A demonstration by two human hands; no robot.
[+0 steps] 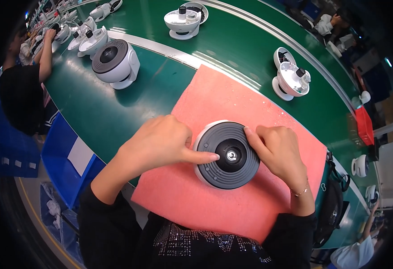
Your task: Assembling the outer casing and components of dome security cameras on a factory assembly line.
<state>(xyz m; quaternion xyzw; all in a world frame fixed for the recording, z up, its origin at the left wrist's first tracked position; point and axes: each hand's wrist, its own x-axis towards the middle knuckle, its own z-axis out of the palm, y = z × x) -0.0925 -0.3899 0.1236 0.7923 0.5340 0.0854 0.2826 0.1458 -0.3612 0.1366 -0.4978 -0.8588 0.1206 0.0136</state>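
A round white device with a dark grey ribbed front lies face up before me. At the middle of that front is a shiny black dome. The thumb of my left hand stretches onto the front beside the dome, and its other fingers are curled. From the right, my right hand grips the housing, its thumb on the upper right rim. Some of its fingertips are hidden. Underneath lies a pink foam mat.
On the green bench to the left stands a similar device. White half-built units sit on the green belt beyond. A blue bin is at left, a black bag at right. A co-worker is at the far left.
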